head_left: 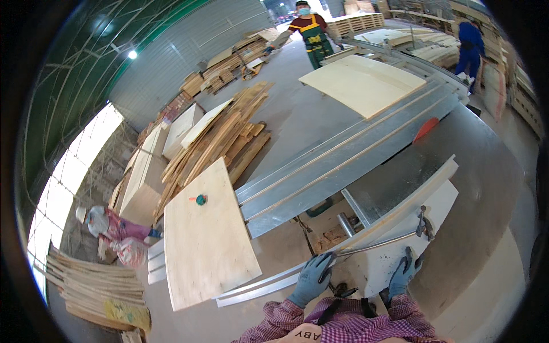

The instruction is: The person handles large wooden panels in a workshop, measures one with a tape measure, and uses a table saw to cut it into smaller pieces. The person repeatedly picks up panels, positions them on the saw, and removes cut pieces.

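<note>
My left hand (311, 280), in a blue-grey glove with dark fingertips, rests by the near end of a long pale fence (394, 208). Its thumb stands apart from the fingers, and I see nothing held in it. Beside that hand a thin curved metal rod (377, 246) runs along the fence to a dark clamp-like fitting (424, 224). My right hand (405, 274), gloved alike, lies at the edge of a white panel (394, 257) with its fingers apart. The fence crosses the grey metal table (469, 171) of what looks like a panel saw.
A plywood sheet (209, 246) with a small green-and-red object (200, 199) lies left; another sheet (366, 86) lies at the far end of the slotted metal bed (320, 177). A red guard (425, 130) stands beside the bed. A co-worker (313, 34) stands beyond. Timber piles (217, 137) lie left.
</note>
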### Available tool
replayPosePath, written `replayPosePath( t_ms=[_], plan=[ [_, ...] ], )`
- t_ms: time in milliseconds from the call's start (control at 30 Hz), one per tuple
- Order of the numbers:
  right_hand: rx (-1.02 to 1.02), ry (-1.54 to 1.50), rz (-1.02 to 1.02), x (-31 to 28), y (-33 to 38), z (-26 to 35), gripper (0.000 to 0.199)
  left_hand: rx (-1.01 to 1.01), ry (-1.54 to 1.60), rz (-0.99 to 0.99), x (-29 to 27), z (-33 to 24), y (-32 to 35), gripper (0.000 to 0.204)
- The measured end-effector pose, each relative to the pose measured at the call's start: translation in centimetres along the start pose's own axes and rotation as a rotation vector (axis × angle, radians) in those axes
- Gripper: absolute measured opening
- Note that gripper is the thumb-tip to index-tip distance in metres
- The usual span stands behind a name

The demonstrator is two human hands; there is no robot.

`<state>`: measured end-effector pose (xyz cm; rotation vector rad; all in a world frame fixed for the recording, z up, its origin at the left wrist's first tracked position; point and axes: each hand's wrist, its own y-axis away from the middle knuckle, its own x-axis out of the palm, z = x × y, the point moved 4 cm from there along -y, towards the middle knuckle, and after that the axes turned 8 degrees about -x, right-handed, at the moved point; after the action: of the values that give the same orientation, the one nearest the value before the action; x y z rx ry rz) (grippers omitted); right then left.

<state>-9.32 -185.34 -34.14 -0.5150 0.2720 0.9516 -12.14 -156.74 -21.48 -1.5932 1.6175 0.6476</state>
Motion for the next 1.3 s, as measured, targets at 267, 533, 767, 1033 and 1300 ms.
replayPosePath(
  t_ms=[267,533,767,1033,1300],
  plan=[
    [-0.012,0.200,0.147,-1.3,0.1,2.9,0.039,-1.052,1.399,-0.117,6.5,13.1,20.2,0.032],
    [-0.221,0.104,0.050,0.4,-0.5,-2.6,0.036,-1.140,1.904,-1.164,4.4,26.3,35.9,0.069],
    [-0.188,0.072,0.119,0.7,-0.9,-3.4,0.035,-1.394,1.444,-0.634,-5.4,35.0,34.9,0.090],
    [-0.131,0.012,0.106,1.6,-0.7,-5.1,0.041,-1.050,1.762,-0.934,-4.8,36.6,35.5,0.077],
    [-0.270,0.233,0.201,1.2,-2.7,-5.9,0.040,-1.376,1.328,-0.805,-11.9,41.1,37.9,0.074]
  ],
)
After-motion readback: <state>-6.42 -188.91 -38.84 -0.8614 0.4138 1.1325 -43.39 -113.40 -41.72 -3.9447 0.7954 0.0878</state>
